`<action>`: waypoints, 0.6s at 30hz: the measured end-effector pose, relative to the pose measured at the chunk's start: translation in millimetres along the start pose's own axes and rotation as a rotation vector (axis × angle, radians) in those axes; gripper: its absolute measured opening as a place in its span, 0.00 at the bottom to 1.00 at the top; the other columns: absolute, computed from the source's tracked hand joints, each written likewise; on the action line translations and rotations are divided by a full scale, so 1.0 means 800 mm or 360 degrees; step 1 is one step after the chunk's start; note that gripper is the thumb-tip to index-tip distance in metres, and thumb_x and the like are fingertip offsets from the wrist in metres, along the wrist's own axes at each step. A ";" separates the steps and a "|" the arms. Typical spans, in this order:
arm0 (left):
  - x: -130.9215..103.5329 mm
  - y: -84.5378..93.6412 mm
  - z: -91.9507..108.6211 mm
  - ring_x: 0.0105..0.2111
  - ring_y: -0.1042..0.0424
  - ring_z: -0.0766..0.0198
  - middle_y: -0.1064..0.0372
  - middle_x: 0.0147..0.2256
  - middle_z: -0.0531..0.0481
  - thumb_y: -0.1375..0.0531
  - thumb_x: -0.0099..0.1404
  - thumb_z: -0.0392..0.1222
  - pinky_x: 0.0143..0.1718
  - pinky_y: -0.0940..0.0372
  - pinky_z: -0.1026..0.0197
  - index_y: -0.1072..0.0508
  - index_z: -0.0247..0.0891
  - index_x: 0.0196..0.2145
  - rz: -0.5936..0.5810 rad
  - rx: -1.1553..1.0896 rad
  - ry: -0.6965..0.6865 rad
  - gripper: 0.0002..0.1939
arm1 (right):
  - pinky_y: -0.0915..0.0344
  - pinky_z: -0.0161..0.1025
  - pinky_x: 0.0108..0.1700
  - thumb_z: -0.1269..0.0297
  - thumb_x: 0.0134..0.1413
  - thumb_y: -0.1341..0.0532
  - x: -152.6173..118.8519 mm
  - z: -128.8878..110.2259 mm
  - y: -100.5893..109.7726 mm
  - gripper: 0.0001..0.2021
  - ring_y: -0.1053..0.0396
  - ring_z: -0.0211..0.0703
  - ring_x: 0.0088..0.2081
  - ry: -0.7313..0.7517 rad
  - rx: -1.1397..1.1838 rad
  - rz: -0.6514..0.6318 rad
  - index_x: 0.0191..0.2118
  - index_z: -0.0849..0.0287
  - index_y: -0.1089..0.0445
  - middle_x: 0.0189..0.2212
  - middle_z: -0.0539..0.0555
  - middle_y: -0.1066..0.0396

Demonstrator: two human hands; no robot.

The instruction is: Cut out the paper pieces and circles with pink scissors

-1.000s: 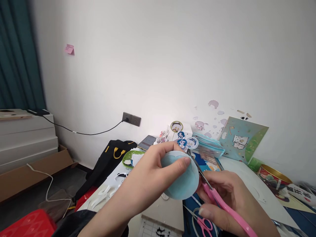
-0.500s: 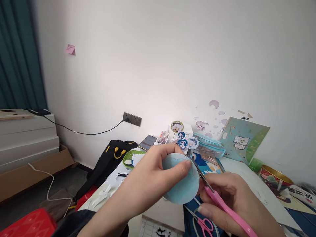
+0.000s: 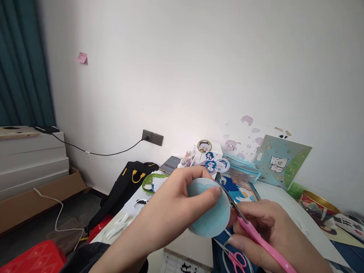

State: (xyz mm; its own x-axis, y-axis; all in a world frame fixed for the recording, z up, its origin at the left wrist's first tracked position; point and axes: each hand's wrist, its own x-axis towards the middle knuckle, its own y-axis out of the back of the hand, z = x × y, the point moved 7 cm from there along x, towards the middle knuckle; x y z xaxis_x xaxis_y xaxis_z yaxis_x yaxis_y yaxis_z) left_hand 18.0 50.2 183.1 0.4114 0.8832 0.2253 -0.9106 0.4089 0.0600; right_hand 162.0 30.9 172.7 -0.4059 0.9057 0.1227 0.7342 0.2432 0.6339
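A round light-blue paper disc [image 3: 209, 222] is pinched in my left hand [image 3: 182, 197], the thumb lying across its face and the fingers behind. My right hand [image 3: 270, 231] grips pink-handled scissors [image 3: 256, 235]. Their metal blades lie along the disc's upper right edge and look nearly closed; whether paper sits between them I cannot tell. A second, smaller pair of pink scissors [image 3: 237, 259] rests on the table below my right hand. White paper scraps [image 3: 121, 225] lie to the left of my left forearm.
Against the wall stand a white box with round stickers [image 3: 212, 149], a zip pouch [image 3: 241, 167] and a green picture card [image 3: 280, 163]. A red tin [image 3: 318, 203] is at the right. A phone [image 3: 170, 164] and black bag [image 3: 122, 193] lie left, near a red stool [image 3: 34, 258].
The scissor blades have drawn closer together along the disc's edge. Both hands keep almost the same place, and the view has shifted very slightly.
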 end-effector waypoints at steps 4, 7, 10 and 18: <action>0.001 0.000 -0.002 0.23 0.39 0.70 0.36 0.24 0.55 0.41 0.61 0.52 0.22 0.44 0.69 0.34 0.38 0.28 -0.0006 0.0001 0.0024 0.14 | 0.47 0.33 0.23 0.61 0.46 0.37 -0.001 0.002 0.002 0.07 0.45 0.36 0.21 0.0019 -0.0030 0.0037 0.30 0.60 0.29 0.19 0.45 0.44; 0.000 0.000 -0.002 0.23 0.40 0.70 0.37 0.24 0.56 0.41 0.61 0.51 0.22 0.44 0.69 0.34 0.38 0.28 -0.0012 0.0017 0.0034 0.14 | 0.45 0.32 0.22 0.61 0.46 0.37 0.000 0.003 0.003 0.07 0.45 0.36 0.20 0.0015 -0.0059 0.0049 0.30 0.59 0.30 0.18 0.44 0.46; -0.001 -0.001 -0.001 0.23 0.39 0.70 0.37 0.24 0.56 0.41 0.61 0.50 0.22 0.44 0.69 0.34 0.37 0.28 -0.0011 0.0013 0.0035 0.13 | 0.44 0.32 0.22 0.60 0.47 0.38 0.000 0.005 -0.001 0.08 0.44 0.36 0.20 0.0000 -0.0063 -0.0018 0.30 0.59 0.30 0.17 0.44 0.47; -0.002 -0.002 -0.002 0.23 0.39 0.71 0.36 0.24 0.57 0.40 0.61 0.48 0.23 0.42 0.71 0.32 0.38 0.29 -0.0028 -0.0040 0.0049 0.11 | 0.45 0.32 0.21 0.61 0.47 0.39 -0.001 0.008 -0.003 0.06 0.45 0.36 0.20 -0.0036 -0.0142 -0.0061 0.31 0.58 0.31 0.17 0.43 0.47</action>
State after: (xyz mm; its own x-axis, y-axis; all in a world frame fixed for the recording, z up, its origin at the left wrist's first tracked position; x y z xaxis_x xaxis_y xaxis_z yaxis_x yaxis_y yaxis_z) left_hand 18.8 48.8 181.3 0.4288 0.8822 0.1945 -0.9021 0.4299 0.0390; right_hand 163.7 31.2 166.2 -0.4198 0.9040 0.0804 0.6664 0.2469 0.7035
